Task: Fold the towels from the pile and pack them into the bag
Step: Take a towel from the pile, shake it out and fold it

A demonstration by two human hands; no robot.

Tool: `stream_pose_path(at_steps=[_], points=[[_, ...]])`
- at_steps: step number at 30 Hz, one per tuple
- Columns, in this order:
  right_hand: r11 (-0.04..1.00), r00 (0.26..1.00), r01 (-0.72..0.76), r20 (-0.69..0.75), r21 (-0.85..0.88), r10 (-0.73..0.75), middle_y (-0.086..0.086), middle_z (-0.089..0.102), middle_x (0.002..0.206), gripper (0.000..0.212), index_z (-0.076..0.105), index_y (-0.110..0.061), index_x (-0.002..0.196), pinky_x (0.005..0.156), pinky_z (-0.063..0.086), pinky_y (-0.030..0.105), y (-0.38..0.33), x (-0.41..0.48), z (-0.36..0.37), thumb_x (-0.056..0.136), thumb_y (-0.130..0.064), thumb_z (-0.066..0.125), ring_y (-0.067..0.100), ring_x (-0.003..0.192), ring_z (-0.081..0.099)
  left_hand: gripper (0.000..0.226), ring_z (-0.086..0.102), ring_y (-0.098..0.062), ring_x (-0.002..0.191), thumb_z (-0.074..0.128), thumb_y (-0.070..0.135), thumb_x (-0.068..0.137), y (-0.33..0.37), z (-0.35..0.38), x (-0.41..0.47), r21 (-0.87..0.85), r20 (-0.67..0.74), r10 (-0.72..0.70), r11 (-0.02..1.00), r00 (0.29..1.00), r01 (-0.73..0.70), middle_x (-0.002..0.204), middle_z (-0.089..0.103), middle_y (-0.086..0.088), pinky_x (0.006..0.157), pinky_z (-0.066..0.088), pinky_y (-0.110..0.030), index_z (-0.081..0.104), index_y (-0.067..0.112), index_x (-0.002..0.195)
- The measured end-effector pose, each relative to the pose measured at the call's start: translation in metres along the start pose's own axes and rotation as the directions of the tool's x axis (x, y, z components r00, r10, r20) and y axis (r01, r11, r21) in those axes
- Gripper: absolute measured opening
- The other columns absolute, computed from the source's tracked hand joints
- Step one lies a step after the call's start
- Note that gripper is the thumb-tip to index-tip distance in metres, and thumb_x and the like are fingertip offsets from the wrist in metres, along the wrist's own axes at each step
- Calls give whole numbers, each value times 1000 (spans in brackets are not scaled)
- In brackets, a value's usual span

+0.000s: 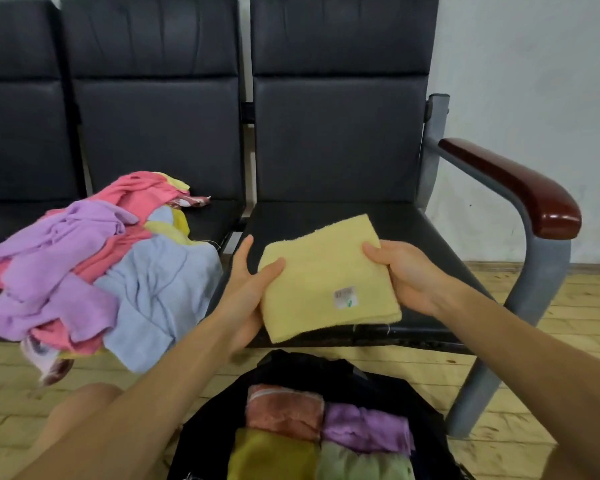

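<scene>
Left grip [253,292] and right grip [406,275] each pinch the folded yellow towel [326,271] by an opposite short edge, thumbs on top and fingers curled beneath. One left finger stands straight beside the edge. The towel is held nearly flat over the front of the bench [413,223] seat, its long axis running from one hand to the other with the right end tipped away, and its small label [345,296] faces up. Just below, nearer the person, the dark bag [291,365] lies open on the wooden floor [568,306] with four folded towels inside. The loose pile [94,261] – pink, purple, blue – sprawls on the seat to the left. A brown armrest [520,188] stands to the right.
</scene>
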State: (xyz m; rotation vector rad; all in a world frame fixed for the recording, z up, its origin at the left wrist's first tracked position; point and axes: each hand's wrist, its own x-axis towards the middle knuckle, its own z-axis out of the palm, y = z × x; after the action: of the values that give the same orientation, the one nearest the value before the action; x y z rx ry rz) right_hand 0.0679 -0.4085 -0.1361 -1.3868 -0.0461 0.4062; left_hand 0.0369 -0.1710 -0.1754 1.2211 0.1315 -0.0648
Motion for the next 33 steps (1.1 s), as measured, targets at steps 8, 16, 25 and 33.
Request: stream_pose_path(at_steps=[8,16,25,33], points=[[945,995,74,-45,-320,-93,4,62,116,21,63,-24,117,82,59,38,8,-7,-5,97,-22,57,21,105,65,13,56,-22,103,64,36,90,7,3,-12,372,-101,122,925,987,-76,114,59,5,69,53,-39,67,38,102],[839,992,128,54,-529,-117,1,67,114,58,59,-19,122,76,56,24,9,-9,-12,71,-2,82,15,104,65,60,49,-19,118,73,15,84,8,-10,-8,759,122,195,614,973,-218,124,49,11,96,50,-42,45,34,135],[167,931,237,175,-957,-319,-4,51,100,24,66,-25,104,73,36,13,18,0,-7,85,-40,71,9,93,47,38,52,-18,101,57,30,96,4,-16,-2,932,75,216,331,974,-145,116,54,-3,80,45,-32,42,18,128],[711,970,243,150,-660,-192,-8,68,105,19,60,-16,107,80,52,21,9,-12,5,96,-31,57,4,97,66,27,42,-14,101,47,40,99,23,-21,-14,935,108,202,313,973,-169,115,32,0,81,34,-25,45,16,112]])
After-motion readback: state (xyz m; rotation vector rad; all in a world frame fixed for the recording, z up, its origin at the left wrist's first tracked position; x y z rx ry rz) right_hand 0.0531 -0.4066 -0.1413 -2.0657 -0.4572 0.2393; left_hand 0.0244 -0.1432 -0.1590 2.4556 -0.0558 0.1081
